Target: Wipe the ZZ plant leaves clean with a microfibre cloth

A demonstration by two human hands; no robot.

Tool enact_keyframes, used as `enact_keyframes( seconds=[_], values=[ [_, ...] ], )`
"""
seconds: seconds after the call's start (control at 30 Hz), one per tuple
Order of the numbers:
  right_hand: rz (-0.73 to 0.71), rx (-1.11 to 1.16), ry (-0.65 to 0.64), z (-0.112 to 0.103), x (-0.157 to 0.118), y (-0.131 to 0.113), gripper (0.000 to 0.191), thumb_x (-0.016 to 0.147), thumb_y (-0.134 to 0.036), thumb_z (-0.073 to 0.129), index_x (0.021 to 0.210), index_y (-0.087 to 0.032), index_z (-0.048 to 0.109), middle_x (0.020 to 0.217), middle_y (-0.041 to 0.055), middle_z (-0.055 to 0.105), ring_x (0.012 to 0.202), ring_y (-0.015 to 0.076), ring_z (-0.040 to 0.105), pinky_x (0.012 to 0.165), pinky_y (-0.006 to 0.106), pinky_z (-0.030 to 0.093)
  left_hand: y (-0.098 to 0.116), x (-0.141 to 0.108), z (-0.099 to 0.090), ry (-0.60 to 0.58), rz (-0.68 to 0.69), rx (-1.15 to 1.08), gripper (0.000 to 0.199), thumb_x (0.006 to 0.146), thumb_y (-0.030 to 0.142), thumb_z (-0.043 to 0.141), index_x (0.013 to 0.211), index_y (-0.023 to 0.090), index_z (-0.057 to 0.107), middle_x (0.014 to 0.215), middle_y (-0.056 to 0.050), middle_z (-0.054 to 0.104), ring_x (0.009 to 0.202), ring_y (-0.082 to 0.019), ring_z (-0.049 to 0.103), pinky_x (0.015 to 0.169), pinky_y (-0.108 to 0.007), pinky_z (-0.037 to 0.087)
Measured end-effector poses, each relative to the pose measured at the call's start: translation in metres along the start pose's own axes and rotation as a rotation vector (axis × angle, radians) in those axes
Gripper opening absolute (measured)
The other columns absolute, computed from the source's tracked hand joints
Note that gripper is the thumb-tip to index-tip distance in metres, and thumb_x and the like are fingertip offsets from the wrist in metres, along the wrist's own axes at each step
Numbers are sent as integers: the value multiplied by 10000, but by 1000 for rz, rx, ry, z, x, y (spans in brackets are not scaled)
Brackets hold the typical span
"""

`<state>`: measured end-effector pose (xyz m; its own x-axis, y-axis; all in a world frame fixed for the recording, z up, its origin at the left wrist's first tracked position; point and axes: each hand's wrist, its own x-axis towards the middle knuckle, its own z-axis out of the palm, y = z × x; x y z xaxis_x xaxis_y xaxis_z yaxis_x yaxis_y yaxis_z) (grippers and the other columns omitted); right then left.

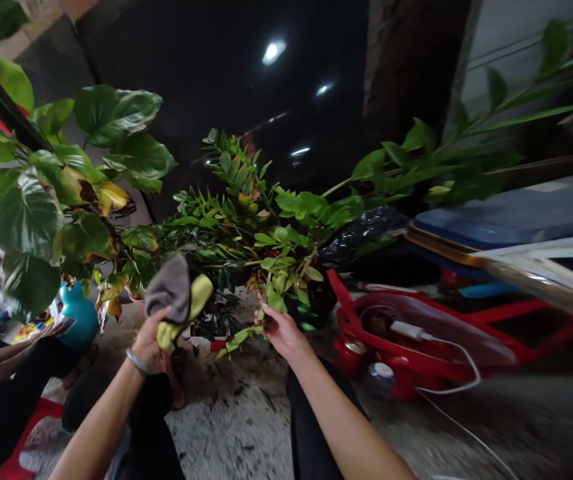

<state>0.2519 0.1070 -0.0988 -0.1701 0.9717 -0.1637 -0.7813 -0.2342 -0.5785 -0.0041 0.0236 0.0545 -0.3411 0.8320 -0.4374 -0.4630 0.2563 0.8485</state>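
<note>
My left hand (150, 341), with a bangle at its wrist, is closed around a bunched grey and yellow-green cloth (170, 292). Whether the cloth is one piece or a pair of gloves I cannot tell. My right hand (284, 335) pinches a leafy stem (277, 291) low on a green plant in the middle of the view. Some of its leaves (240, 339) hang down to the left of my fingers. The bushy plant (236, 233) spreads behind both hands. Its base is hidden by foliage.
A large-leaved plant (111, 113) with yellowing leaves stands at left, above a turquoise watering can-like object (79, 317). Another person (16, 373) sits at the left edge. A red plastic chair (446, 333) bearing a white charger (406, 329) and cable stands at right. Debris litters the floor (226, 427).
</note>
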Motion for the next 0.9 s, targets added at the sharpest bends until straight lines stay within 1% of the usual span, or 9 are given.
enact_keyframes(
  seconds=[0.07,0.13,0.23,0.3,0.37,0.5,0.63,0.77,0.9],
  values=[
    [-5,-5,8,-2,1,0,355,609,-271,903,914,-218,728,660,1,728,526,158,644,469,263,509,-23,-13,-6,-34,-109,36,117,869,65,598,871,119,702,615,-52,737,582,-203,737,559,-267,602],
    [4,-9,10,-4,3,-2,357,609,-266,902,919,-221,731,655,-1,728,521,158,644,464,262,508,-22,-29,-6,-64,-137,44,110,857,98,627,914,116,718,656,-66,757,654,-227,761,595,-290,620],
    [33,-9,14,-5,3,-5,365,595,-263,910,908,-221,729,642,-4,726,506,154,641,445,252,496,18,-41,12,-87,58,-21,145,846,135,660,966,142,742,753,-70,791,737,-248,776,648,-315,635],
    [42,-3,23,-3,1,-7,372,581,-266,919,894,-212,726,635,-3,725,500,148,639,439,240,493,46,-34,34,-86,269,-101,197,833,125,688,1009,190,745,835,-44,809,780,-236,778,684,-314,638],
    [39,9,36,-1,-1,-7,374,565,-265,927,872,-203,723,629,-2,723,496,141,637,437,229,494,55,-17,54,-61,355,-143,214,818,90,697,991,209,738,842,-22,808,771,-221,773,689,-309,638],
    [27,29,35,2,-7,-7,381,548,-269,938,853,-201,720,623,-5,719,494,134,630,442,225,504,15,8,61,-18,70,-11,118,790,44,688,862,135,710,666,-52,758,603,-217,738,595,-297,616],
    [5,31,49,-3,-5,-9,353,549,-268,937,816,-208,714,615,-11,716,507,137,635,467,235,526,-14,-10,43,-91,-157,40,146,770,58,699,903,114,719,662,-80,757,644,-257,759,640,-335,634],
    [13,-1,19,-5,-2,-10,357,568,-303,936,829,-202,716,626,-7,715,496,134,626,466,240,521,27,-22,62,-138,39,-53,104,772,81,706,867,122,717,700,-76,772,644,-245,757,663,-342,643],
    [-19,44,-38,1,-4,-7,386,554,-330,950,836,-198,722,627,-5,712,518,133,631,513,246,548,52,10,98,-169,287,-109,224,685,39,770,884,128,721,743,-53,784,662,-205,752,699,-296,626]
  ],
)
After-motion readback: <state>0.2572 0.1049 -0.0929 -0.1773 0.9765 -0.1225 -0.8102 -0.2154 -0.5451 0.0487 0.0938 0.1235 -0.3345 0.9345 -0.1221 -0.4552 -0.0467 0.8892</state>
